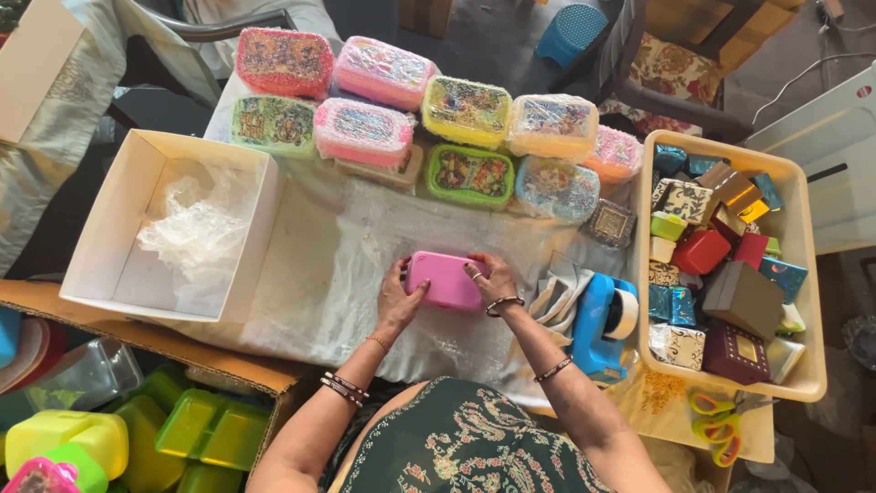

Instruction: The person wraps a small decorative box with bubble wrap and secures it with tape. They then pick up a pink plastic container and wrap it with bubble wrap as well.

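A pink plastic lunch box (444,278) lies on the white cloth-covered table (319,265) right in front of me. My left hand (399,304) grips its left end. My right hand (493,278) presses on its right end, fingers curled over the top edge. Both wrists carry bangles.
Several bubble-wrapped lunch boxes (415,119) line the far edge. A white cardboard box (137,228) with plastic wrap sits to the left. A blue tape dispenser (602,319) stands to the right, beside a beige tray (808,274) of small gift boxes. Scissors (716,429) lie lower right. Green and yellow boxes (137,429) fill a carton lower left.
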